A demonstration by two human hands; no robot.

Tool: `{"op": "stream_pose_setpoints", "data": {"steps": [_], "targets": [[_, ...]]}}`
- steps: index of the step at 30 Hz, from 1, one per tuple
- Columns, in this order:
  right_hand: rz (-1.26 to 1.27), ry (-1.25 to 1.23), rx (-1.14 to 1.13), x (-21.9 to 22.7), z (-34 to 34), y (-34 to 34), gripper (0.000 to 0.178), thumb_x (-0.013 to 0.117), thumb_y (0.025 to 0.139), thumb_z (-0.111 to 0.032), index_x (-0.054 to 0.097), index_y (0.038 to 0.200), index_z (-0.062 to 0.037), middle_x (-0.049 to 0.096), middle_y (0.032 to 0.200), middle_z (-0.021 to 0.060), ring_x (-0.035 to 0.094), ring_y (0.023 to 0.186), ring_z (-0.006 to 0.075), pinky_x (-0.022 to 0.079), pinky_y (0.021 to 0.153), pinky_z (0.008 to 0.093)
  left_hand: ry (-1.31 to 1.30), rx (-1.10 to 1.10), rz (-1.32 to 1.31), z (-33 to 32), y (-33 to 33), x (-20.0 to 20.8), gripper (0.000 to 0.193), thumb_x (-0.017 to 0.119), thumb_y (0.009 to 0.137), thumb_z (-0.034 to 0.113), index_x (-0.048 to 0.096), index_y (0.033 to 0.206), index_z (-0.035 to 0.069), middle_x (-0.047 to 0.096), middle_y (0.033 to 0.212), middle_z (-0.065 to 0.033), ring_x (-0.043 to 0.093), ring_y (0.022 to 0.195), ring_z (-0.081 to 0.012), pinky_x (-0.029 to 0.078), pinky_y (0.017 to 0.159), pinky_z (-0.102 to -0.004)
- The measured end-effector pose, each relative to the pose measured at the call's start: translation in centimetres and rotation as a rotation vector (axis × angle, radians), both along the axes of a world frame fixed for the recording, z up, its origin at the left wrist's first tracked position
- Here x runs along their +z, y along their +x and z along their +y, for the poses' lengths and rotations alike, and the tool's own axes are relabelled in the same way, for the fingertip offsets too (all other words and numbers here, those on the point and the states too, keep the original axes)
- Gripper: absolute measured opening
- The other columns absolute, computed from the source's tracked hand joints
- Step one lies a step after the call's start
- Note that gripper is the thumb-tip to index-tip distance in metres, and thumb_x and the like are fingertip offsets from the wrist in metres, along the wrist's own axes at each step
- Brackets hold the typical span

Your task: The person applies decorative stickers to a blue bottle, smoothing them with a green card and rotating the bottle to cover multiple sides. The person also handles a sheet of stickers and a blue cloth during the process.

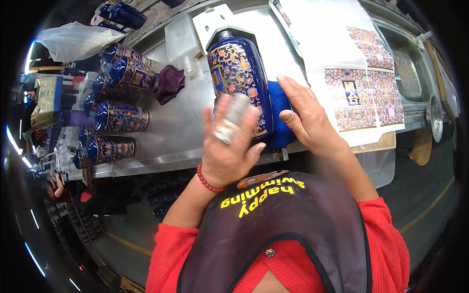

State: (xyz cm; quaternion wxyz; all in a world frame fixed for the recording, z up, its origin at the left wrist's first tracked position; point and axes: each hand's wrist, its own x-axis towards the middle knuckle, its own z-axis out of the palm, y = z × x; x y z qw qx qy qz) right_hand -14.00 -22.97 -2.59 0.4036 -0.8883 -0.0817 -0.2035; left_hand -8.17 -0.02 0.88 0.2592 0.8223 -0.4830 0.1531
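A dark blue bottle [239,63] with a colourful floral pattern lies before me, its neck pointing away, beside a blue cloth or pad [278,107]. My left hand [227,149] is over the bottle's lower part with fingers stretched out. A grey-white wrap [232,119] covers its middle fingers, slightly blurred. Whether the fingertips press on the bottle I cannot tell. My right hand [310,119] is open at the bottle's right, above the blue cloth, thumb and fingers apart. Printed floral sheets [359,95] lie on white backing to the right of it.
Several patterned blue bottles [119,117] stand at the table's left, near a crumpled dark purple cloth [169,84]. A clear plastic container [181,36] is behind them. At far right is a metal basin [408,73] of water with a strainer-like metal bowl [434,117] beside it.
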Motion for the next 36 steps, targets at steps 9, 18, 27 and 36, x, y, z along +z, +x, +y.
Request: {"op": "stream_pose_setpoints", "data": {"steps": [9,18,27,36], "targets": [[0.003,0.037,0.025,-0.7,0.3,0.2,0.055,0.061,0.102,-0.03,0.05,0.145,0.0032,0.054,0.14,0.0312,0.053,0.126,0.047,0.043,0.109,0.048,0.164,0.059,-0.129,0.2,0.3,-0.9,0.056,0.069,0.09,0.016,0.059,0.145,0.014,0.057,0.148,-0.0128,0.044,0.145,-0.0345,0.017,0.125,-0.0499],[-0.013,0.018,0.05,-0.5,0.1,0.3,0.054,0.06,0.102,-0.028,0.05,0.145,0.0039,0.054,0.139,0.0296,0.053,0.124,0.0462,0.043,0.107,0.0481,0.197,-0.01,-0.209,-0.4,-0.4,0.0,0.047,0.068,0.092,0.011,0.064,0.139,0.015,0.063,0.141,-0.0125,0.049,0.142,-0.032,0.02,0.125,-0.0502],[0.05,0.09,0.03,0.6,-1.5,1.0,0.059,0.059,0.104,-0.034,0.048,0.146,0.0048,0.055,0.141,0.028,0.053,0.127,0.0442,0.042,0.109,0.0463,0.181,-0.258,-0.187,-1.7,-1.2,0.8,0.037,0.054,0.098,0.022,0.069,0.131,0.014,0.068,0.131,-0.0077,0.05,0.142,-0.0249,0.016,0.126,-0.051],[0.105,0.353,-0.096,3.8,-2.5,3.5,0.04,0.065,0.097,-0.015,0.055,0.132,0.0028,0.065,0.124,0.0246,0.066,0.109,0.0325,0.052,0.092,0.0377,0.112,-0.151,0.052,-1.6,0.9,2.8,0.059,0.044,0.105,0.056,0.069,0.132,0.009,0.068,0.131,-0.0169,0.049,0.141,-0.0354,0.009,0.125,-0.0561]]}}
